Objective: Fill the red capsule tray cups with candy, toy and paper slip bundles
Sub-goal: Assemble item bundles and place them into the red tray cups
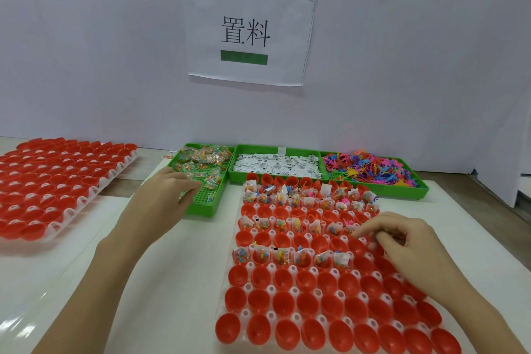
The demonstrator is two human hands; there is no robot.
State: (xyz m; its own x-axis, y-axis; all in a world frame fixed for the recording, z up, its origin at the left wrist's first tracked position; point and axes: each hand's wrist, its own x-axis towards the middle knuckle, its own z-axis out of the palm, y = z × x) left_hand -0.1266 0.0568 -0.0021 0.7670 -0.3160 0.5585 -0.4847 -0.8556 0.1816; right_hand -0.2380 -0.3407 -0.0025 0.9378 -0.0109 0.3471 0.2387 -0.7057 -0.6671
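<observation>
White desk point(184, 267) against a pale wall, paper sign point(247, 31) above. Red capsule tray point(316, 290) near front, alternate rows filled. Left hand point(165, 195) reaching into green candy bin point(201, 181), fingers curled, grip hidden. Right hand point(402, 241) over tray's right side, fingertips apparently pinching a small bundle. Bundles judged light, soft, crinkly, slippery; best pinched at the bag's top edge.
</observation>
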